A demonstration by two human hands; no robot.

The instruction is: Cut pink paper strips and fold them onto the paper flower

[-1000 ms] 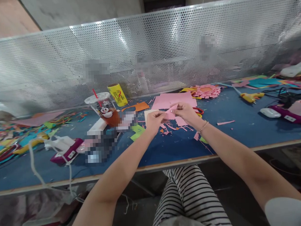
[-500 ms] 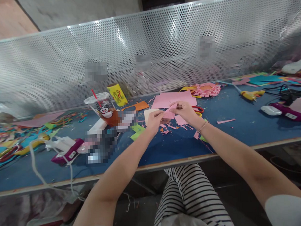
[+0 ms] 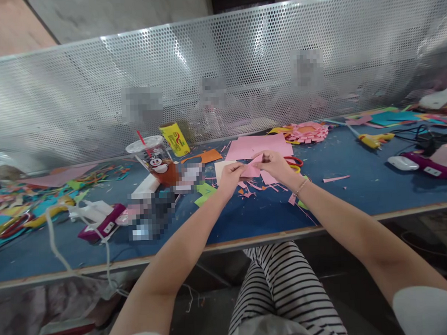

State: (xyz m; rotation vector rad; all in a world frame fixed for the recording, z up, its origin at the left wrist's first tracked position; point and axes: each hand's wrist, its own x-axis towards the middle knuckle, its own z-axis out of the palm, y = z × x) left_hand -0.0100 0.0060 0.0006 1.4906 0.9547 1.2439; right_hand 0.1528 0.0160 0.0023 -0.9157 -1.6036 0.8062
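Observation:
Between my two hands is a small piece of pink paper [image 3: 253, 167], raised a little above the blue table [image 3: 243, 225]. My left hand [image 3: 231, 178] pinches its left side, and my right hand [image 3: 274, 165] pinches its upper right part. Behind them lies a larger pink sheet [image 3: 245, 146]. A cream sheet [image 3: 219, 168] is partly hidden by my left hand. Scissors with red and yellow handles [image 3: 295, 163] rest beside my right hand. Pink and orange scraps [image 3: 248, 192] are scattered below the hands.
A drink cup [image 3: 159, 162] stands left of a yellow packet [image 3: 175, 140]. Green paper [image 3: 204, 193] lies near my left wrist. A pink fringed flower [image 3: 307, 133], a yellow glue gun [image 3: 374, 140] and a purple power strip [image 3: 425, 165] are on the right. A perforated metal screen [image 3: 242, 64] runs behind.
Both hands keep their pinch on the pink paper, with only a slight shift of fingers and paper. The camera view has moved slightly.

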